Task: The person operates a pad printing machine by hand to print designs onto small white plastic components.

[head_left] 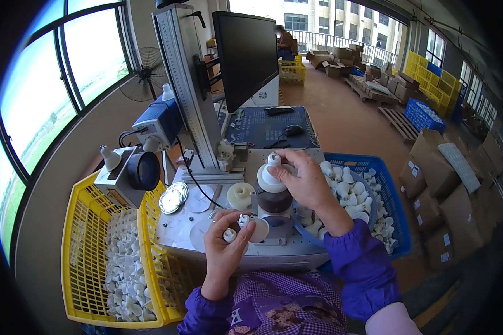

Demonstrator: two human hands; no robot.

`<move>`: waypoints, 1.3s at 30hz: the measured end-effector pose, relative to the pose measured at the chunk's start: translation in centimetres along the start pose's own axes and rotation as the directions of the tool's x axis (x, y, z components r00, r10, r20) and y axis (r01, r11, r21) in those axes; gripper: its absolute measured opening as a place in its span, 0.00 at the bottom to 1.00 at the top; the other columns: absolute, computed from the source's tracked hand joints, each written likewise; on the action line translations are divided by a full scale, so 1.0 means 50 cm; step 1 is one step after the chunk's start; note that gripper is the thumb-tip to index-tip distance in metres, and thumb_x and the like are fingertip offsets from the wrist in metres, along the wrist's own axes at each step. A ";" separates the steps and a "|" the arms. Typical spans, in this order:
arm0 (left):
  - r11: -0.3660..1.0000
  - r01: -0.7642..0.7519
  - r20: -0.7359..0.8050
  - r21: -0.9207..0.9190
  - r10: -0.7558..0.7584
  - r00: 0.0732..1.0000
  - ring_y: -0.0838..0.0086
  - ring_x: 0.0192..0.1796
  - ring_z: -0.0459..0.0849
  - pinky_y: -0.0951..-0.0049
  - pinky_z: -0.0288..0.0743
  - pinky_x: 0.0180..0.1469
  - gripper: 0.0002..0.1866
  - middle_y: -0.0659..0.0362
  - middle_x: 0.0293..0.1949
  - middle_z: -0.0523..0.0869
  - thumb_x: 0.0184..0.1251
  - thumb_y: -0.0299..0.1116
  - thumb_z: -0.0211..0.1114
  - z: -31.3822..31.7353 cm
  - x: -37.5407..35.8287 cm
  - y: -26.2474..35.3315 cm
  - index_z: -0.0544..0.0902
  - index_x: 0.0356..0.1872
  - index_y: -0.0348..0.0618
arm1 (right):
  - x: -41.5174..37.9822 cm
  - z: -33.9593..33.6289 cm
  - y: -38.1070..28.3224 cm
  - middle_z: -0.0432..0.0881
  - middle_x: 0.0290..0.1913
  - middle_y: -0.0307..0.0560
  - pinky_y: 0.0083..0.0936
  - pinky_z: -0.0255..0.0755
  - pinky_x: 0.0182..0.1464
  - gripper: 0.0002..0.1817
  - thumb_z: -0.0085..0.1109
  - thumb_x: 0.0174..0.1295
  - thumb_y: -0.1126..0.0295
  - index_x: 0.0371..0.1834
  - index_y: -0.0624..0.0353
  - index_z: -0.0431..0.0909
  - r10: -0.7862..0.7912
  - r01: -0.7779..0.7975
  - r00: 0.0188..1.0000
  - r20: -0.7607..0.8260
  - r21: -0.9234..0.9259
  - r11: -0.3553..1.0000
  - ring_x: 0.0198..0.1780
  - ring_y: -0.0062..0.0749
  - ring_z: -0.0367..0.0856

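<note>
My right hand (pixel 304 176) is closed round the neck of a white bulb housing (pixel 271 177), which sits upright on a dark round fixture (pixel 273 201) at the middle of the machine table. My left hand (pixel 226 240), lower and to the left, grips two white housings with their small ends up; the flared rim of one (pixel 259 229) shows beside the fingers. A pale ring-shaped part (pixel 241 195) lies on the table between the fixture and some metal discs (pixel 173 198). Just right of the fixture, a round blue basin (pixel 318 239) holds several white housings.
A yellow crate (pixel 148 262) of white parts stands at the left, a blue crate (pixel 402 223) at the right. A lens unit (pixel 143 171), column (pixel 184 84) and monitor (pixel 246 58) rise behind the table. Cartons (pixel 430 162) stand far right. Another person (pixel 285 42) sits in the background.
</note>
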State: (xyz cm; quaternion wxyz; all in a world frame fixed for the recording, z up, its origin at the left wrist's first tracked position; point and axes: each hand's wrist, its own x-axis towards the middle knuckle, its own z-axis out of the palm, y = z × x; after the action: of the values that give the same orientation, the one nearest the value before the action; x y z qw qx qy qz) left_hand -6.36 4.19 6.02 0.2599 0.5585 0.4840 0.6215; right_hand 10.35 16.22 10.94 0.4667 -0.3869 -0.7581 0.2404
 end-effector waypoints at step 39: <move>0.906 0.401 0.241 -0.136 -0.362 0.900 0.81 0.39 0.75 0.81 0.68 0.41 0.10 0.61 0.38 0.80 0.58 0.29 0.71 0.068 -0.142 -0.052 0.83 0.37 0.36 | -0.143 -0.074 0.220 0.82 0.29 0.50 0.30 0.74 0.38 0.15 0.68 0.47 0.74 0.40 0.64 0.81 0.286 -0.214 0.925 0.249 -0.278 0.937 0.32 0.37 0.82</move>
State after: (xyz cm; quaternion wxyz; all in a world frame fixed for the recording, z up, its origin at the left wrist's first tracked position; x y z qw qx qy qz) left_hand -2.01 0.17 0.24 0.4767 0.4889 0.4953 0.5371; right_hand 19.55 16.87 0.89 0.2661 -0.4968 -0.7853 0.2561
